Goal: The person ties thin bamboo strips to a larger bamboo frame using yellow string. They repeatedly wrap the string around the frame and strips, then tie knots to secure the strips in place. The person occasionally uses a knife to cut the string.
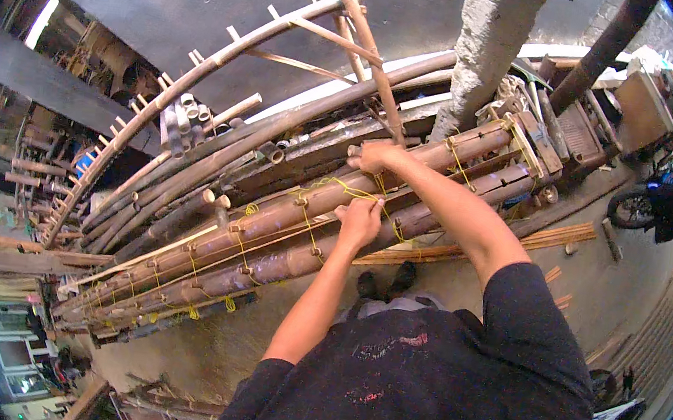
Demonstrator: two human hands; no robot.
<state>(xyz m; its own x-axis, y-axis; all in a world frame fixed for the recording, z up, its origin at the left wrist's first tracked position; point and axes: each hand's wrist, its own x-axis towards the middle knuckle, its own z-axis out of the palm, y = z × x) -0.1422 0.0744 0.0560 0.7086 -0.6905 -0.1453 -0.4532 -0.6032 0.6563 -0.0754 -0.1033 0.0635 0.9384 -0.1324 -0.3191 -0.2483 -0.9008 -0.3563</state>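
Two long brown bamboo poles, a far one (329, 200) and a near one (294, 262), lie side by side in front of me, slanting down to the left. Loops of yellow cord (343, 184) cross them at intervals. Over the far pole, my left hand (359, 219) is closed on this cord, its fingers pinched. My right hand (376, 157) is closed just beyond the far pole. A small brown end shows at its fingers, too small to identify, and cord runs down below that hand.
A curved bamboo ladder-like frame (203, 70) rises behind the poles. Stacked bamboo lengths (201, 163) lie beyond. A rough white post (487, 53) stands at the back. Thin bamboo strips (549, 237) lie on the floor at right, and a wheel (634, 209) stands farther right.
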